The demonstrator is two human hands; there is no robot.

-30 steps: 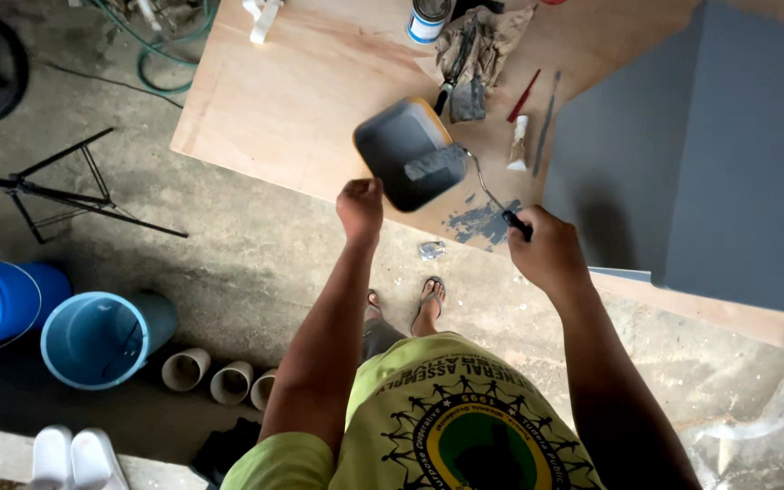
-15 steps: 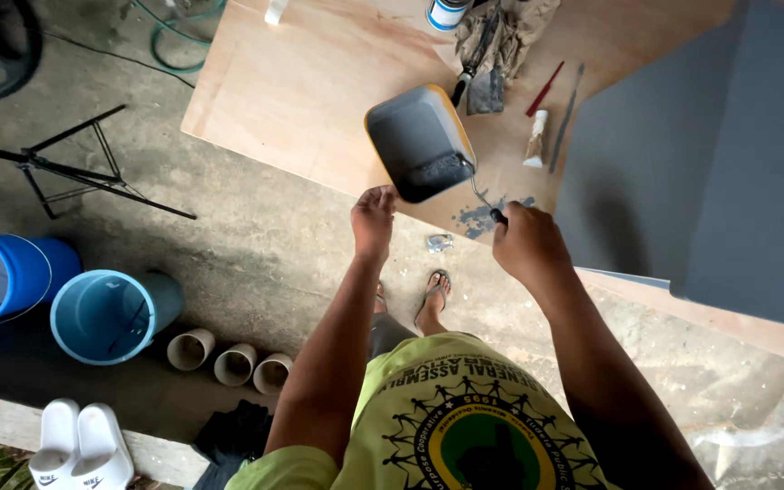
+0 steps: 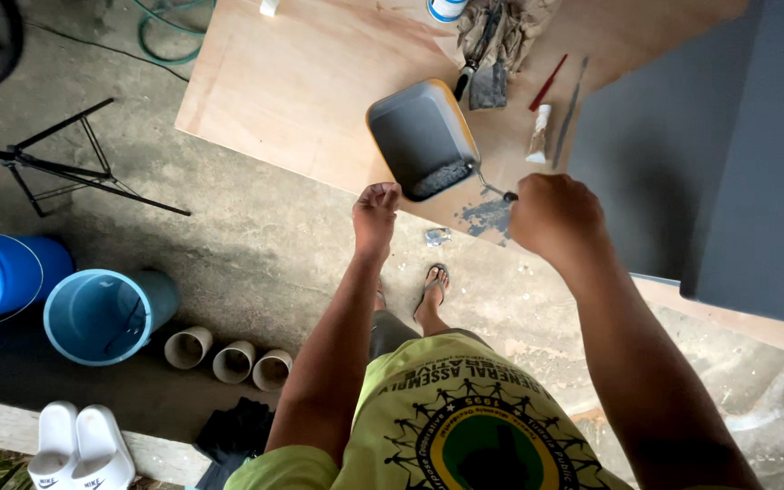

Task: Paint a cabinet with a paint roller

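A plywood bench (image 3: 301, 82) carries one grey paint tray (image 3: 421, 136) with a yellowish rim and a roller (image 3: 442, 178) lying at its near end. The right hand (image 3: 551, 216) has its fingers closed around the roller's handle (mostly hidden). The left hand (image 3: 376, 213), fingers curled, touches the bench edge just beside the tray. Two blue buckets (image 3: 102, 313) and three pipe pieces (image 3: 229, 358) stand on the floor.

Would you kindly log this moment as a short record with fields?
Left hand: grips near edge of plywood board
Right hand: holds paint roller by its handle
Roller head: resting in grey paint tray
Beside tray: brushes, rag
Right of board: grey painted panel
Floor: blue buckets
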